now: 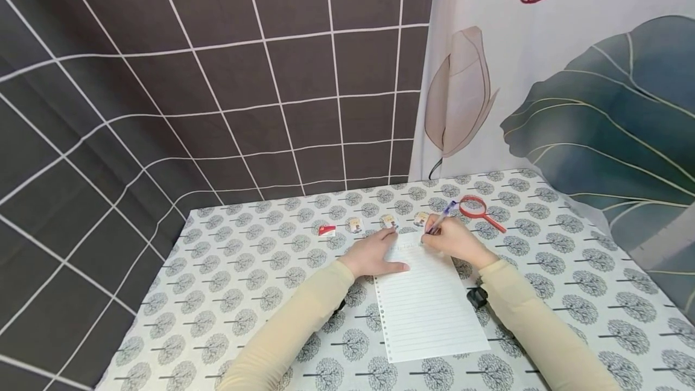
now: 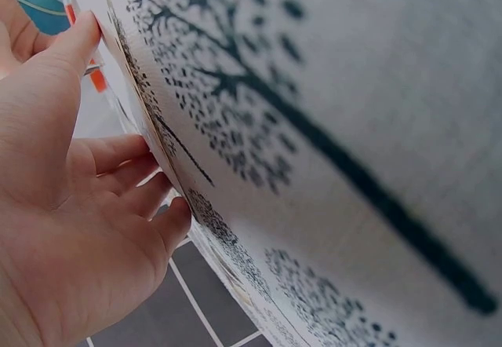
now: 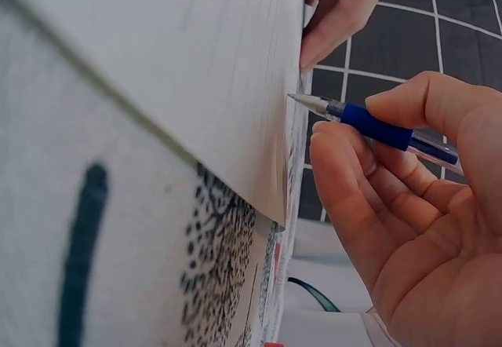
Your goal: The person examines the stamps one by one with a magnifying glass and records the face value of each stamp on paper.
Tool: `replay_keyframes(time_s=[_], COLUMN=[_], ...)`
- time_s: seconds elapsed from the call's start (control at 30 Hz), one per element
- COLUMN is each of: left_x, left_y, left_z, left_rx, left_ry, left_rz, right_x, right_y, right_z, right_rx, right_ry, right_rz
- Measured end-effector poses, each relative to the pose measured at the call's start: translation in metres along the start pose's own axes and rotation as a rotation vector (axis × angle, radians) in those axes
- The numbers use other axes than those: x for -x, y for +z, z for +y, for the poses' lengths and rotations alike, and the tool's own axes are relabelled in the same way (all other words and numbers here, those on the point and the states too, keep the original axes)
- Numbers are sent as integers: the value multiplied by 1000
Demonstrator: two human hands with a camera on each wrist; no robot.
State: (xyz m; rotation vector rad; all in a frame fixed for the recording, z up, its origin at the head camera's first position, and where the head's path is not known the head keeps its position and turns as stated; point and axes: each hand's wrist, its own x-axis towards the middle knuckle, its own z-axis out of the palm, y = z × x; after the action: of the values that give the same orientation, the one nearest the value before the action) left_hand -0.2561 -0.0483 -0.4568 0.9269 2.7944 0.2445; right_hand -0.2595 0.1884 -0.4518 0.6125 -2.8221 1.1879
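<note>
A sheet of lined loose-leaf paper [image 1: 429, 306] with punched holes down its left edge lies on the table. Faint writing shows on its top line. My right hand [image 1: 458, 241] pinches a ballpoint pen [image 1: 447, 209] with a blue grip [image 3: 376, 127] between thumb and fingers. In the right wrist view the pen's tip is at the paper's surface; whether it touches cannot be told. My left hand [image 1: 374, 253] rests on the paper's upper left part, thumb spread from the fingers. In the left wrist view, the left hand [image 2: 86, 198] has its fingers extended, pressing against the surface.
Beyond the paper stand small picture cards [image 1: 355, 225] in a row, with a red and white card [image 1: 327, 231] at their left. A red magnifying glass [image 1: 483, 213] lies right of the pen. The tree-print tablecloth [image 1: 250, 282] meets a dark grid curtain [image 1: 217, 77] behind.
</note>
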Motion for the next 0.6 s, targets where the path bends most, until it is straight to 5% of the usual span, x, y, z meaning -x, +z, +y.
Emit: replay_keyframes(time_s=[0.6], left_x=[0], left_y=[0], left_z=[0], left_rx=[-4], left_ry=[-4], left_rz=[-10], right_x=[-1], right_y=[-3], right_z=[-1], right_rx=[-11], right_ry=[28], right_rz=[-10])
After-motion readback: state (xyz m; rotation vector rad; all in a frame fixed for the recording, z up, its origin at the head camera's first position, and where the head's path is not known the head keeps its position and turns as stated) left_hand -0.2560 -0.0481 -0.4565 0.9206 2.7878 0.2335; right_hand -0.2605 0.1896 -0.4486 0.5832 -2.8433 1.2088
